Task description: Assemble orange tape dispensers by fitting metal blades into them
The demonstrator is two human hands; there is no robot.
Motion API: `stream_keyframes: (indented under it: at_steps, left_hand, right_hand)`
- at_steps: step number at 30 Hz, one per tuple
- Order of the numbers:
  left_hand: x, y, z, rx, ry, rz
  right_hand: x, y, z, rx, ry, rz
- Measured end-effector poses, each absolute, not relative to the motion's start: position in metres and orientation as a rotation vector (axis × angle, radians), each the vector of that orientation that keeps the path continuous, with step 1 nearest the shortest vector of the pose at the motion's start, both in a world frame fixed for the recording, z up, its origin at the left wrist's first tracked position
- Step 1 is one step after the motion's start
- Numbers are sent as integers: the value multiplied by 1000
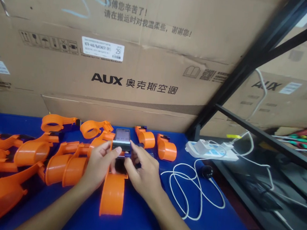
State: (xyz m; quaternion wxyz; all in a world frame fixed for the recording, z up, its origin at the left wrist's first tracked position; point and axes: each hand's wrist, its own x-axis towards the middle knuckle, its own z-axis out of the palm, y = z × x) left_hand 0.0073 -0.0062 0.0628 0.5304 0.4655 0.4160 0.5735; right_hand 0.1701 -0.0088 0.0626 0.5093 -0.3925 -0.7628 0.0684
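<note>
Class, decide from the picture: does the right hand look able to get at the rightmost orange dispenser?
Probably yes: the rightmost dispenser lies close by with no clear obstacle between, but the right hand is busy at the held dispenser.

Moderately bright, fairly even indoor light; soft glare on the orange dispensers (113, 194), source not visible. Slightly hazy and soft overall, with fine label print smeared. Wide-angle stretching toward the edges, darker at lower right under the shelf frame (245, 128).
</note>
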Motion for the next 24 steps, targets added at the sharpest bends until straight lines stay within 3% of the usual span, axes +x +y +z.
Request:
stream_keyframes:
  at_steps: [12,19,24]
  left_hand:
    - [6,-5,61,1163,1003,1362]
    - [6,0,58,883,970,1340]
    - [8,3,61,721,920,1240]
  right_hand:
    - [174,-3,59,-886,-1907,135]
    - [177,5,61,-891,-1962,249]
    - [177,9,56,-930,-2029,93]
